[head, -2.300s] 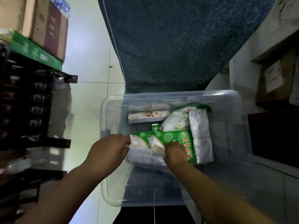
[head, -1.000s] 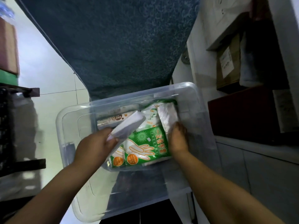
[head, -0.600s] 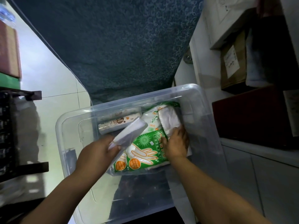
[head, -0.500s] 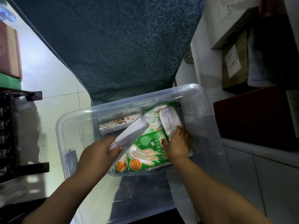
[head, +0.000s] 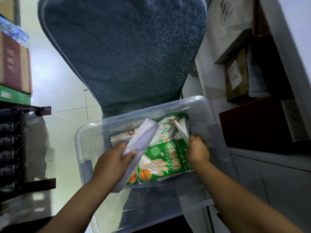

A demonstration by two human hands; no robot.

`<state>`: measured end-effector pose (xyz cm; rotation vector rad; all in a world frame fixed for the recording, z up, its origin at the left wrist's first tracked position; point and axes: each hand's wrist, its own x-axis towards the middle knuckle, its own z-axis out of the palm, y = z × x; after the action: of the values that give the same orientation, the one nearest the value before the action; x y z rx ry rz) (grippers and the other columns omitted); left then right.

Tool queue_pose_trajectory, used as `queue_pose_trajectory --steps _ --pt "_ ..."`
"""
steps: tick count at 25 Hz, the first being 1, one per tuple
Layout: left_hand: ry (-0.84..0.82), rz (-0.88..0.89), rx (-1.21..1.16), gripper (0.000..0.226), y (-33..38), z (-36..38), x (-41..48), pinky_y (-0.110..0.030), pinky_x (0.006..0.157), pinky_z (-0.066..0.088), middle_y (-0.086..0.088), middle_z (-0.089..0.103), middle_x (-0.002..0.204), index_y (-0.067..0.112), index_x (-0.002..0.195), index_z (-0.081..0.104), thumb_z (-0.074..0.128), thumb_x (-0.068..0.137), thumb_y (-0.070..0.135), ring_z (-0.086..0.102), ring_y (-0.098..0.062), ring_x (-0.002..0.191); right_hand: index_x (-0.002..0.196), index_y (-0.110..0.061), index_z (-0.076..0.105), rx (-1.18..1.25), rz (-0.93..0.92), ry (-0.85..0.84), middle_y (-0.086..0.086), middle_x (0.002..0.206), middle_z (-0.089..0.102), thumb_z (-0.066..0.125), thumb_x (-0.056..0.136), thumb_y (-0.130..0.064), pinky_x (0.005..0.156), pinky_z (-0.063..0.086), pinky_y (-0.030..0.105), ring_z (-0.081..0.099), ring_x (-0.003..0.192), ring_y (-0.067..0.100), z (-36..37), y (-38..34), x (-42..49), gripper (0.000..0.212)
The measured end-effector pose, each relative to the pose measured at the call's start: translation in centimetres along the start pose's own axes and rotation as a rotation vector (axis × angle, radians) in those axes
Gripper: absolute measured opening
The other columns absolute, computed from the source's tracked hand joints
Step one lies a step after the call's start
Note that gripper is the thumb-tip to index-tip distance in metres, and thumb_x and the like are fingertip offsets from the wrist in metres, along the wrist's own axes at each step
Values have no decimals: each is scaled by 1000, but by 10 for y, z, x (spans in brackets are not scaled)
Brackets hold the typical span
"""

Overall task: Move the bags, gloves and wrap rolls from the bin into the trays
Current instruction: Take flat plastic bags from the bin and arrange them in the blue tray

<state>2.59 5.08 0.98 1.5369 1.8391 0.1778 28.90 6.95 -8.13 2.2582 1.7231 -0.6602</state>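
Head view: left hand clamps a white folded bag pack; right hand pinches another white pack at the clear plastic bin's right wall. Lift both straight up, clear of the rim.

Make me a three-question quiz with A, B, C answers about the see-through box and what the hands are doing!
1. Where is the green glove packet printed with a white hand?
A. On the floor
B. Inside the clear plastic bin
C. On the dark shelf

2. What colour is the big patterned cloth behind the bin?
A. Blue
B. Red
C. Yellow

3. What is the left hand doing?
A. Resting flat and empty
B. Pointing at the wall
C. Gripping a flat white packet of bags

Answers: 1 B, the packet lies within the bin's walls. 2 A, the cloth is dark blue. 3 C, thumb and fingers close around the white packet, lifted over the bin. The right hand grips another white packet at the bin's right side.
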Motion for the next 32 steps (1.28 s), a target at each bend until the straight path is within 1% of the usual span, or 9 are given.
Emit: queue_pose_trajectory --steps 5,10,16,20,22,24,27,30,32 --pt "2 -4 -186 26 38 -40 -17 -35 57 36 0 52 61 18 68 44 50 90 30 52 -27 65 91 -9 62 480 67 120 14 96 64 52 76 -1 68 48 35 62 84 35 -83 -21 -71 20" --pt "17 21 -394 29 88 -79 -37 -36 62 37 -2 52 61 17 64 43 51 91 25 52 -27 67 83 -14 62 926 95 247 10 84 66 51 71 6 74 55 43 63 78 27 -174 -50 -146 26" --pt "-84 103 -901 14 166 -97 -70 -17 53 47 8 69 67 22 78 61 55 91 23 64 -2 60 100 -18 62 686 -68 579 -5 105 55 54 75 -1 77 50 27 54 87 8 -244 -79 -203 31" --pt "-323 98 -1071 22 195 -88 -89 -42 88 52 -2 72 104 29 105 63 48 92 40 67 -18 99 122 -19 57 567 -135 626 -4 120 54 59 81 -13 89 48 23 52 107 10 -255 -76 -229 41" --pt "-460 122 -1172 42 207 -87 -101 -42 90 51 -4 72 109 26 110 64 52 83 55 67 -19 103 125 -22 55 540 -158 647 -5 122 53 62 83 -27 91 46 25 47 110 12 -260 -64 -243 43" --pt "-505 157 -1121 53 223 -82 -114 -42 86 54 -3 72 108 25 114 60 62 73 59 68 -20 101 127 -28 52 530 -198 632 -9 124 50 60 85 -33 92 44 23 43 111 9 -264 -46 -258 44" --pt "-434 194 -957 42 251 -72 -132 -46 87 55 -4 70 107 23 116 55 61 81 45 67 -21 97 129 -28 52 593 -208 589 -13 128 50 60 86 -19 98 39 19 44 118 6 -270 -10 -283 44" --pt "-454 245 -906 26 280 -58 -159 -52 89 52 -8 69 106 21 110 55 53 89 37 67 -26 94 123 -18 58 688 -18 787 -10 120 52 66 84 -11 98 42 27 50 114 10 -273 42 -311 40" --pt "-520 302 -929 22 301 -43 -188 -54 87 54 -10 71 103 24 105 58 53 88 37 69 -28 92 127 -18 51 899 158 765 -9 119 54 68 83 -14 95 44 26 53 109 11 -273 78 -334 47"
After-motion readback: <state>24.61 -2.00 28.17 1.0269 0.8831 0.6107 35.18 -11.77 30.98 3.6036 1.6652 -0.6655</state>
